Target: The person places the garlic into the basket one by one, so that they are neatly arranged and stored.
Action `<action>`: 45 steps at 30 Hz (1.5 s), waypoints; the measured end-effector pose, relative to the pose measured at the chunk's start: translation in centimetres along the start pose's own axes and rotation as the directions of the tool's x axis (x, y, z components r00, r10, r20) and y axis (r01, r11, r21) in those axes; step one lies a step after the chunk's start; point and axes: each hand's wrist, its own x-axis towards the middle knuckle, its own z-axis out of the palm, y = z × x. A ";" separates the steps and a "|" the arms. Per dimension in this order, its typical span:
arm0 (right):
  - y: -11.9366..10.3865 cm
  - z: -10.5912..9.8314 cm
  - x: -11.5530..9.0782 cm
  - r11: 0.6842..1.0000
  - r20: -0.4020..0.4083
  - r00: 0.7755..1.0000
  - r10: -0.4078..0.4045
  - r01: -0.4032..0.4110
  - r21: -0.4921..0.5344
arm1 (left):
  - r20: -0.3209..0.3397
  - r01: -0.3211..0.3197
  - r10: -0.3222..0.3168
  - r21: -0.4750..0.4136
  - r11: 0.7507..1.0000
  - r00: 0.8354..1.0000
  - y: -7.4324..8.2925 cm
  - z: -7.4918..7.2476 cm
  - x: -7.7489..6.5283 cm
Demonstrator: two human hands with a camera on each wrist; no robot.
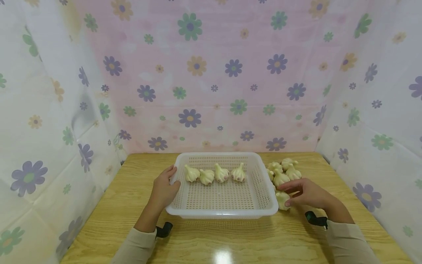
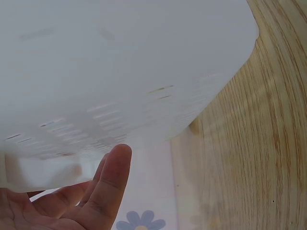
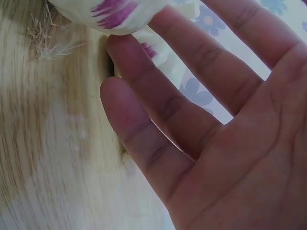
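A white plastic basket (image 1: 217, 212) with slotted walls lies on the wooden table. My left hand (image 1: 163, 189) grips its left rim, thumb at the inner edge; the left wrist view shows this hand's fingers (image 2: 112, 177) against the basket's outer side. Several garlic bulbs (image 1: 221, 173) form a row in the basket's far half. To the right of it, my right hand (image 1: 306, 192) reaches over a garlic bulb (image 1: 281, 201), its thumb and forefinger around it. In the right wrist view the fingers (image 3: 134, 120) are nearly straight and touch or almost touch a purple-streaked bulb (image 3: 117, 14).
More garlic bulbs (image 1: 281, 179) are heaped beyond my right hand, close against the basket's right side. Flower-printed cloth (image 1: 211, 91) surrounds the table (image 1: 197, 242) at the back and both sides. Wood surface lies before the basket.
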 end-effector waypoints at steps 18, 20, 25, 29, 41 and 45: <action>0.0 0.5 0.3 0.999 0.006 0.999 0.041 -0.041 -0.001 | -0.010 -0.012 0.012 0.004 1.000 1.000 0.1 0.0 0.0; 0.1 0.5 0.3 0.999 0.007 0.999 0.039 -0.039 -0.001 | -0.009 -0.010 0.010 0.001 1.000 1.000 0.0 0.0 0.0; 0.0 0.2 0.0 0.998 -0.012 0.999 0.052 -0.053 -0.041 | -0.008 -0.007 0.007 0.005 1.000 1.000 0.0 0.0 0.0; 0.0 0.0 -0.1 0.994 -0.041 0.996 0.085 -0.087 -0.071 | -0.004 -0.001 0.001 0.003 1.000 1.000 0.1 0.0 0.0; -1.3 -0.5 -0.5 0.999 -0.034 0.999 0.038 -0.038 -0.020 | -0.009 0.004 -0.004 0.004 1.000 1.000 0.1 -0.1 0.0; -1.8 -0.8 -0.6 0.998 -0.073 0.997 0.003 -0.008 -0.061 | -0.006 0.001 -0.001 -0.004 1.000 1.000 0.1 -0.1 0.0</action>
